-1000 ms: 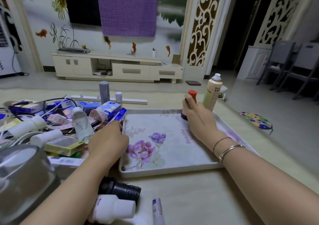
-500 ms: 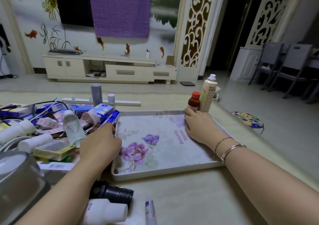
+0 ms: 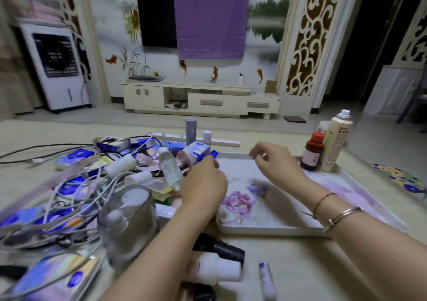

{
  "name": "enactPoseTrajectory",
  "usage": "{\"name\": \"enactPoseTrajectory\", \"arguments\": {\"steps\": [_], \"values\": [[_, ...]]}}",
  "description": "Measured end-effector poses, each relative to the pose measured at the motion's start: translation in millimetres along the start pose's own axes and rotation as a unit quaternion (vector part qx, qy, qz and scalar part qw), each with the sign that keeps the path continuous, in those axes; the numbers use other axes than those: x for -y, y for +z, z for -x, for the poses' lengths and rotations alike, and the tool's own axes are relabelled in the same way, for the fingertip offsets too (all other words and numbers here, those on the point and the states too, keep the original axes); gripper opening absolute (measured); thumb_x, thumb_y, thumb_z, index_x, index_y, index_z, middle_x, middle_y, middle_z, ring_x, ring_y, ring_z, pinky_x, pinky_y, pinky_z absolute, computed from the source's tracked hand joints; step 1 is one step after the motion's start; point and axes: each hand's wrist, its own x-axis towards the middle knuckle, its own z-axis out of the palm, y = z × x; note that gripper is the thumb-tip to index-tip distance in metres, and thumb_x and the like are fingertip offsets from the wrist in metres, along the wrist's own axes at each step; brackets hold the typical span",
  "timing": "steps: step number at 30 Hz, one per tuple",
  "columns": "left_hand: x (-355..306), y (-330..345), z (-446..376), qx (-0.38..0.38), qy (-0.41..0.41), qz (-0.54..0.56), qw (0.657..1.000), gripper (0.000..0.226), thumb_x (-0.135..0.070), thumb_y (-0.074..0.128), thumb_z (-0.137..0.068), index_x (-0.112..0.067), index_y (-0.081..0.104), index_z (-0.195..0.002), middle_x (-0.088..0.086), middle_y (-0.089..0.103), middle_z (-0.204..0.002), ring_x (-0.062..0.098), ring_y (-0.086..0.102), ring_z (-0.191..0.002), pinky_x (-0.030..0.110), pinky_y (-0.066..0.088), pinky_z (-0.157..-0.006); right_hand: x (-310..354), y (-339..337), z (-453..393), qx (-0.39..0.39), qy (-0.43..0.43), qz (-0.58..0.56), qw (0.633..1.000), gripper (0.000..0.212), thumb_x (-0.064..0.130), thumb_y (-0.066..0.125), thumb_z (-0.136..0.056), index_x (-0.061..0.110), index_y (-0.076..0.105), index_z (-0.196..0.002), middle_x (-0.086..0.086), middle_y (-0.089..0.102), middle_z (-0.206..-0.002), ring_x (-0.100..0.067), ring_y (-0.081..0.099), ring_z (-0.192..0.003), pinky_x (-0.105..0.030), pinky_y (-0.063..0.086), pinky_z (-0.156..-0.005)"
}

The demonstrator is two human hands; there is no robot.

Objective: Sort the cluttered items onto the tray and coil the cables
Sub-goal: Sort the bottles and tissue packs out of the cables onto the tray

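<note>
Above the floral tray (image 3: pixel 277 228), the right hand (image 3: pixel 275 162) hovers, fingers loosely apart; the left hand (image 3: pixel 203 190) grips the tray's left edge.

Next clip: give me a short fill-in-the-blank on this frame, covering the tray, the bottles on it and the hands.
1. The brown bottle on the tray has a ___ cap.
2. Standing on the tray right now are ___ bottles, the brown one and a tall spray can.
3. The bracelets are on the ___ wrist.
4. The right hand holds ___.

Missing words: red; two; right; nothing
</note>
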Motion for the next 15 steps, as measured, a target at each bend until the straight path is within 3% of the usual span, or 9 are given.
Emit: {"name": "enactPoseTrajectory", "arguments": {"steps": [3,6,8,11,15], "values": [[-21.5,-24.8,10.4,-0.013,0.045,0.027,0.999,0.025,-0.017,0.043,-0.091,-0.017,0.055,-0.112,0.005,0.061,-0.114,0.027,0.057,-0.105,0.040,0.048,-0.088,28.7,0.2,10.6,0.013,-0.008,-0.051,0.999,0.024,0.010,0.047,-0.085,0.023,0.066,-0.087,0.007,0.068,-0.090,-0.014,0.061,-0.085,-0.029,0.049,-0.077],[-33.8,-65.8,24.6,-0.030,0.080,0.063,0.994,0.019,-0.016,0.045,-0.088,-0.019,0.060,-0.098,0.003,0.066,-0.100,0.026,0.063,-0.091,0.038,0.051,-0.081,57.0,-8.5,32.7,0.052,-0.023,-0.078,0.995,0.027,0.007,0.050,-0.084,0.029,0.062,-0.077,0.008,0.068,-0.084,-0.011,0.061,-0.081,-0.021,0.047,-0.073],[-29.8,-98.2,35.4,-0.049,0.091,0.086,0.991,0.017,-0.015,0.046,-0.085,-0.021,0.062,-0.086,0.001,0.069,-0.094,0.024,0.063,-0.085,0.034,0.052,-0.075,78.8,-13.1,48.9,0.081,-0.040,-0.129,0.988,0.026,0.003,0.052,-0.084,0.026,0.065,-0.079,0.006,0.071,-0.085,-0.012,0.064,-0.083,-0.024,0.050,-0.078],[-3.9,-145.5,48.3,-0.070,0.070,0.111,0.989,0.019,-0.011,0.049,-0.084,-0.022,0.062,-0.077,0.002,0.071,-0.087,0.020,0.062,-0.079,0.032,0.049,-0.074,118.7,-17.1,70.7,0.158,-0.065,-0.258,0.951,0.019,0.001,0.059,-0.086,0.013,0.068,-0.097,0.000,0.072,-0.102,-0.014,0.066,-0.098,-0.022,0.050,-0.087],[47.2,-180.2,60.3,-0.079,-0.004,0.128,0.989,0.018,-0.005,0.052,-0.085,-0.015,0.066,-0.079,-0.001,0.067,-0.070,0.017,0.058,-0.069,0.026,0.045,-0.065,166.2,-3.7,92.7,0.300,-0.091,-0.281,0.907,0.059,0.019,0.071,-0.084,0.028,0.043,-0.135,0.010,0.051,-0.132,0.000,0.048,-0.123,-0.020,0.042,-0.101]]}}
